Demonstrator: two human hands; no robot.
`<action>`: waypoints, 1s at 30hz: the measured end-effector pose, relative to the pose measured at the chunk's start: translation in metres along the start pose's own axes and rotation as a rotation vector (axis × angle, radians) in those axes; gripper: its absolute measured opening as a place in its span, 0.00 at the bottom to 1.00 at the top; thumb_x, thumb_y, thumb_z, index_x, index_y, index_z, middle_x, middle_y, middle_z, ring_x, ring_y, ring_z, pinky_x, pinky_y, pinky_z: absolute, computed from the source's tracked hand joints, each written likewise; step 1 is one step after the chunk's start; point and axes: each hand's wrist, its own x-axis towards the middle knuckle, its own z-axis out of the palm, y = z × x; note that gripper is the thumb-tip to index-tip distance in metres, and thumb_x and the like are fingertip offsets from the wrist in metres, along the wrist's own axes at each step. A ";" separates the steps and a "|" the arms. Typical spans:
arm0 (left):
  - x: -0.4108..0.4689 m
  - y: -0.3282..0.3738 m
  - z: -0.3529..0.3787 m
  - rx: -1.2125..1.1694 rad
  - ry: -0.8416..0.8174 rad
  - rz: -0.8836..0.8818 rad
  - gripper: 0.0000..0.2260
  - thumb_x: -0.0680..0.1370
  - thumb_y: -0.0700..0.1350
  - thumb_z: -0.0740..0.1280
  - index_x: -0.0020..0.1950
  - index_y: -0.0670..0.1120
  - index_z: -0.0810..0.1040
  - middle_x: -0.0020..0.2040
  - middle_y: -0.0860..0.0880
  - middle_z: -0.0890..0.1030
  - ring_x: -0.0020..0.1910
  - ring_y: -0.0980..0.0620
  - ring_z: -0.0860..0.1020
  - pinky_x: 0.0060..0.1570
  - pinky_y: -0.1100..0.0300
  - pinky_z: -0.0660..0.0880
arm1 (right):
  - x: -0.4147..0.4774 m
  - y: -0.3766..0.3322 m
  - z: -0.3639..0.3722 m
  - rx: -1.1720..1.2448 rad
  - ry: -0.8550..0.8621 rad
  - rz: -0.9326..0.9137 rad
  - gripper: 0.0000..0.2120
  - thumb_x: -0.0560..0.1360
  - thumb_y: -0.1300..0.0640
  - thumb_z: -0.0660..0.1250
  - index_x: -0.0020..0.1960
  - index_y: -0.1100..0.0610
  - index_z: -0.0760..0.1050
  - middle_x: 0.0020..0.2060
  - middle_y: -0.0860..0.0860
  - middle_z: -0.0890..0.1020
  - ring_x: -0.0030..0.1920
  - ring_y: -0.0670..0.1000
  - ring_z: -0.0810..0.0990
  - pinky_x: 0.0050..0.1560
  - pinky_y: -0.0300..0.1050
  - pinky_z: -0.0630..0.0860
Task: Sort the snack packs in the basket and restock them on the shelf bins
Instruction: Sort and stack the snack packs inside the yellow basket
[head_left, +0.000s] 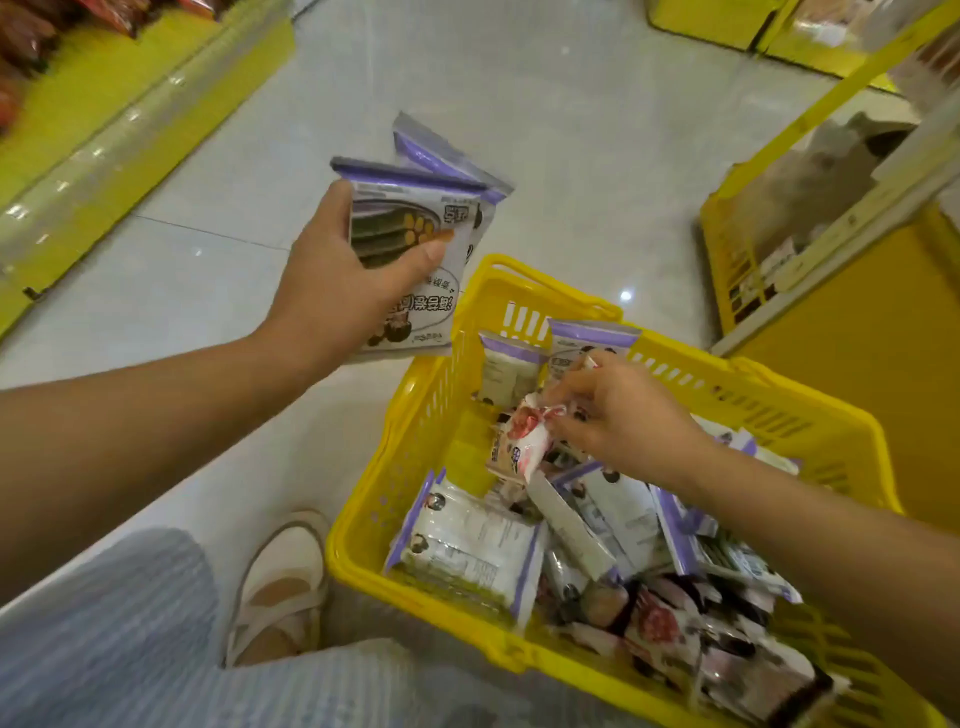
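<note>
The yellow slotted basket stood on the floor, holding a loose heap of snack packs. Most were white packs with purple edges, lying flat or slanted. Two upright packs leaned at the far wall, and darker red-printed packs lay at the near corner. A fanned bunch of purple-edged packs was gripped in the left hand, above the floor beside the basket. The right hand pinched a red-and-white pack over the heap.

Packs lie in the basket on the floor, between shelves left and bins right.
</note>
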 end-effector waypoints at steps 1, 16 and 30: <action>-0.003 0.013 0.005 0.055 -0.053 0.052 0.17 0.71 0.52 0.75 0.55 0.59 0.72 0.47 0.69 0.80 0.49 0.70 0.78 0.46 0.76 0.73 | -0.014 0.003 -0.009 -0.009 -0.011 0.012 0.07 0.72 0.50 0.71 0.49 0.49 0.83 0.39 0.48 0.72 0.41 0.51 0.74 0.40 0.47 0.73; -0.080 0.035 0.086 0.391 -0.569 0.193 0.19 0.70 0.57 0.72 0.59 0.63 0.71 0.56 0.59 0.80 0.55 0.56 0.79 0.53 0.49 0.77 | -0.155 0.052 -0.029 -0.315 -0.657 0.588 0.12 0.76 0.53 0.65 0.56 0.58 0.79 0.47 0.54 0.80 0.45 0.53 0.76 0.48 0.48 0.74; -0.058 -0.024 0.100 0.331 -0.463 0.002 0.16 0.74 0.49 0.73 0.59 0.50 0.75 0.52 0.52 0.80 0.51 0.56 0.79 0.48 0.58 0.76 | -0.077 0.016 0.016 -0.110 -0.350 -0.004 0.14 0.79 0.52 0.62 0.63 0.52 0.75 0.59 0.53 0.77 0.57 0.56 0.77 0.55 0.54 0.76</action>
